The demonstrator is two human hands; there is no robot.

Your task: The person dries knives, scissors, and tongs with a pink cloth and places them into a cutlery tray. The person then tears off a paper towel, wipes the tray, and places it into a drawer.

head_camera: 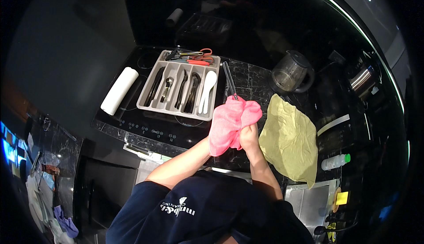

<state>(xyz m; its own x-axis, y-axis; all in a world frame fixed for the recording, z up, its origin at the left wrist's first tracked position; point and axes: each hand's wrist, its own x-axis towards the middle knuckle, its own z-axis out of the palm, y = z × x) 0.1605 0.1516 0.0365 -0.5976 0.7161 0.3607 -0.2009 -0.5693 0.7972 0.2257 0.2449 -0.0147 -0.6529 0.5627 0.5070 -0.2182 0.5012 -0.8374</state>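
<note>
Both of my hands meet at a bunched pink cloth (228, 121) in front of the cutlery tray (177, 114). My right hand (249, 136) grips its lower right side. The cloth covers most of my left hand (212, 144), whose fingers are hidden. From the top of the cloth sticks a thin, clear utensil or rod (229, 78), its lower end wrapped. The grey tray holds dark-handled cutlery (193, 93), white plastic spoons (208, 90) and, in its top compartment, orange-handled scissors (206, 52).
The tray stands on a black induction hob (159, 121), beside a paper towel roll (119, 91). To the right are a glass kettle (290, 72), a spread yellow-green cloth (290, 138), a green-capped bottle (334, 162) and a steel sink (306, 197).
</note>
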